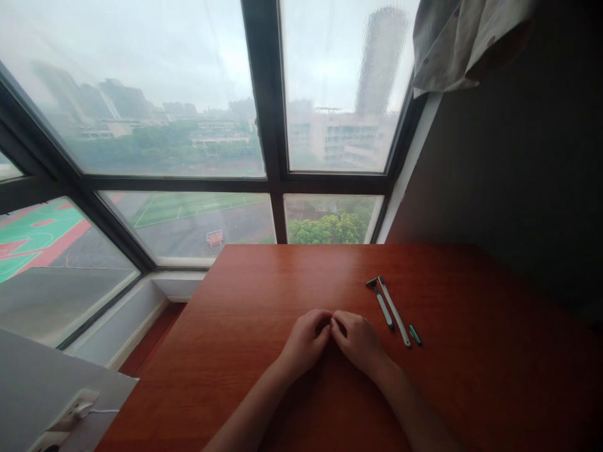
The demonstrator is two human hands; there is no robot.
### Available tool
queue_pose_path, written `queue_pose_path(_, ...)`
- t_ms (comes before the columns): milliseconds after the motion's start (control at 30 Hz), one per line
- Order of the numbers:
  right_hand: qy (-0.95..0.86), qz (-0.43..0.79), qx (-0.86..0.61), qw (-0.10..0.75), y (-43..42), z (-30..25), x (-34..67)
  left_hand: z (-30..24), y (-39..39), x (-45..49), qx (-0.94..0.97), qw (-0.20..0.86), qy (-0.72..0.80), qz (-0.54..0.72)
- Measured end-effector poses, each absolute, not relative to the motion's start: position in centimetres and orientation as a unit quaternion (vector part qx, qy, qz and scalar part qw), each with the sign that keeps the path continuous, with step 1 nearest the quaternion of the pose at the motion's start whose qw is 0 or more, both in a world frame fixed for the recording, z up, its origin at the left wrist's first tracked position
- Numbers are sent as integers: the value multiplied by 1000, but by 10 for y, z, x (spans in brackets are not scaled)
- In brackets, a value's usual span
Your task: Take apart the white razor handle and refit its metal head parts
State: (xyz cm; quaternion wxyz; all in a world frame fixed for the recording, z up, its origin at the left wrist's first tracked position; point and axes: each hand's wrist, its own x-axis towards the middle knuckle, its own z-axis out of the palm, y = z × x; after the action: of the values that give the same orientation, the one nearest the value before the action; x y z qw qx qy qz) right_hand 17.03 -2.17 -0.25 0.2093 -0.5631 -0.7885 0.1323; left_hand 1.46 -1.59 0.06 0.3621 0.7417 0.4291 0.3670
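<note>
My left hand and my right hand rest on the wooden table, their fingertips meeting in the middle. The fingers of both are curled and closed, each thumb against the index finger. Nothing shows between them. Right of my right hand lies a razor with a black head and grey handle. Beside it, nearly parallel, is a long thin pale stick-like handle with a dark far end and a hole near its close end. A small green and dark piece lies to the right of that; its kind is unclear.
The reddish-brown table reaches to the large windows at the back. A dark wall stands on the right, with a hanging cloth above. At lower left, a white plug sits in a wall socket.
</note>
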Motion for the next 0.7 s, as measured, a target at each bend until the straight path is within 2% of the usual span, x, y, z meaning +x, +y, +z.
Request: queue_pose_path(700,-795,172,-533,235,-22,0,176,0,-16,13,766,339,413,358)
